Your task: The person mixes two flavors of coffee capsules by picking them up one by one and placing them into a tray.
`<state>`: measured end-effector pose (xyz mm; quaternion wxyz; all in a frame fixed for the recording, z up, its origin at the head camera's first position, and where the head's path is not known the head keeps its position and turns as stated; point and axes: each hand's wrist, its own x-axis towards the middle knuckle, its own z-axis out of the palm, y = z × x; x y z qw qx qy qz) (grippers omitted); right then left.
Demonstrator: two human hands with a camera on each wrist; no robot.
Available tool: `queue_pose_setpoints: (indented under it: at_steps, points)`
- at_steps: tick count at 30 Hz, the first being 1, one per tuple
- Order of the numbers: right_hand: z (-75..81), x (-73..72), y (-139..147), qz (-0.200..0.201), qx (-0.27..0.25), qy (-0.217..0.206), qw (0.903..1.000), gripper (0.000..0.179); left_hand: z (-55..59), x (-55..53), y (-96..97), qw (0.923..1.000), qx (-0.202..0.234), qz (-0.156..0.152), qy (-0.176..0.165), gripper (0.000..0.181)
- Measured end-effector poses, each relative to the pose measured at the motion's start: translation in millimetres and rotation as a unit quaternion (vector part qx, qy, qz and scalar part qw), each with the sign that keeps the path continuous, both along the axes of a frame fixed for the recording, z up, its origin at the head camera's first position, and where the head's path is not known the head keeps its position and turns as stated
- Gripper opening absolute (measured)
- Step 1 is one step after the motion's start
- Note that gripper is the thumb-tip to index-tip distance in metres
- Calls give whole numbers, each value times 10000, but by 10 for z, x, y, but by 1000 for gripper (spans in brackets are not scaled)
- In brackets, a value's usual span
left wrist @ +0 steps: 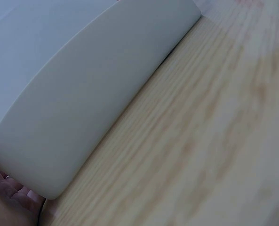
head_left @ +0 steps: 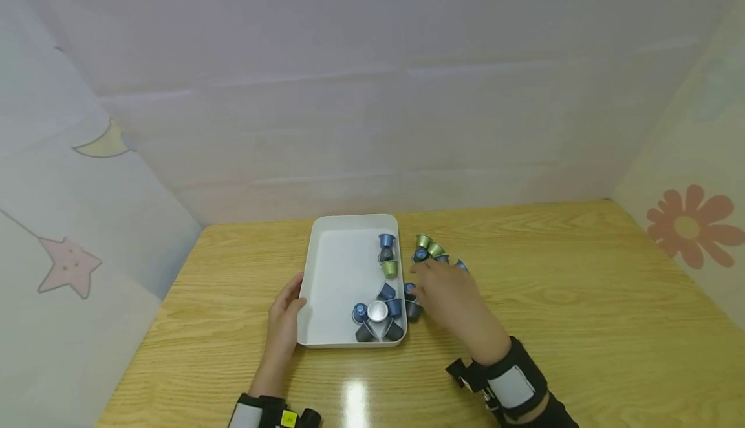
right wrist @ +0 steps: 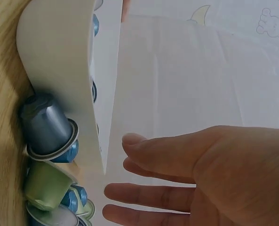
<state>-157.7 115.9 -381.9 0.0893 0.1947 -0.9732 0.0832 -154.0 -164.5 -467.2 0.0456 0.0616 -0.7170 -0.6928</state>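
Note:
A white tray [head_left: 334, 273] lies on the table, and my left hand [head_left: 283, 321] grips its left side with the thumb over the rim. The left wrist view shows part of that hand [left wrist: 10, 207] at the tray's corner. Coffee capsules lie along the tray's right side, among them a green capsule [head_left: 388, 268] and one with its silver lid [head_left: 377, 311] upward. My right hand [head_left: 451, 295] is over loose capsules just right of the tray. Its fingers are extended and hold nothing in the right wrist view, near a dark capsule [right wrist: 47, 125] and a green capsule [right wrist: 47, 186].
The wooden table [head_left: 582, 299] meets a pale covered wall [head_left: 372, 124] behind the tray. Side walls carry a pink star [head_left: 68, 266] on the left and a red flower [head_left: 689, 224] on the right. Several blue, dark and green capsules sit outside the tray.

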Motion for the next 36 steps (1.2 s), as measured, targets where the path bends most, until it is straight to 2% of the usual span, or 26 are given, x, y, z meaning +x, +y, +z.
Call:
queue_pose_setpoints:
  at_steps: [5, 8, 16, 27, 36]
  points:
    - [-20, -21, 41, -109, -69, -114, 9999, 33, 6, -2, 7, 10000, 23, -13, 83, 46]
    - [-16, -42, 80, -186, -36, -213, 9996, 34, 13, 0, 11, 10000, 85, -19, 23, 47]
    - [-27, -107, 181, -421, -78, -700, 9966, 37, 5, 1, 20, 10000, 3, 34, 85, 46]
    - [-62, -162, 256, -495, 10, -735, 9961, 35, 29, 2, 13, 9999, 92, 41, -13, 46]
    - [-100, -167, 316, -661, 64, -1018, 9926, 36, 8, -10, 20, 9999, 36, 100, -125, 46]
